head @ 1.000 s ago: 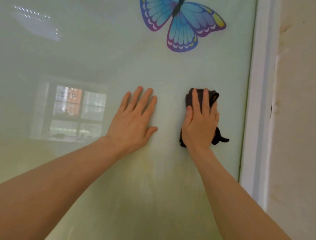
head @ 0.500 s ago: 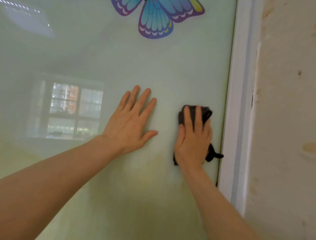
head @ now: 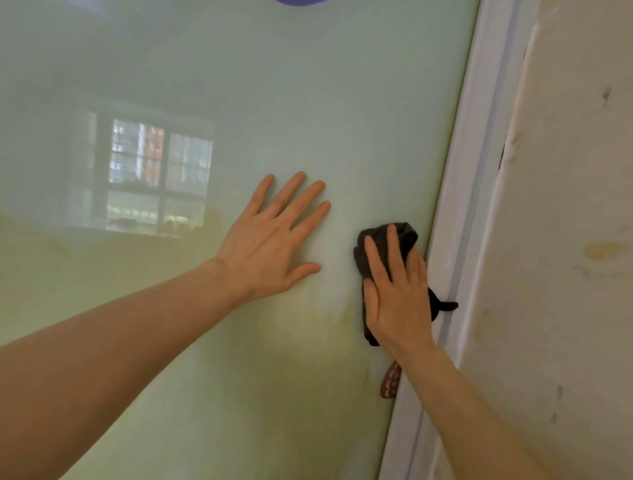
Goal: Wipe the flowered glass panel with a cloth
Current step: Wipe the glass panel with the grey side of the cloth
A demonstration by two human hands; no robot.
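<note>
Glass fills most of the view: a smooth, glossy, pale green frosted glass panel (head: 308,102), upright and slightly tilted in the wide-angle picture, its lower part tinged yellowish. A soft reflection of a gridded window (head: 156,178) sits on its left side, and a sliver of a purple-blue printed shape (head: 298,2) shows at the top edge. Along the panel's right side runs a smooth white painted frame strip (head: 469,205), and beyond it a rough, chalky off-white plaster wall (head: 565,205) with stains, chips and a dark crack near the frame.

The left hand (head: 270,240) lies flat on the glass, palm down, fingers straight and spread, thumb out to the side, grasping nothing. The right hand (head: 399,294) is pressed against a dark grey-brown, soft, crumpled cloth (head: 406,234), fingers extended and lying over it rather than curled, pinning it to the glass. The cloth sits at the right edge of the panel, just beside the white frame; bunched folds stick out above the fingertips, a strip shows along the thumb side, and a thin tail of fabric crosses onto the frame at the right. Below the right wrist, a small reddish-brown printed motif with pale scalloped marks (head: 390,378) is on the glass against the frame, partly hidden by the forearm
</note>
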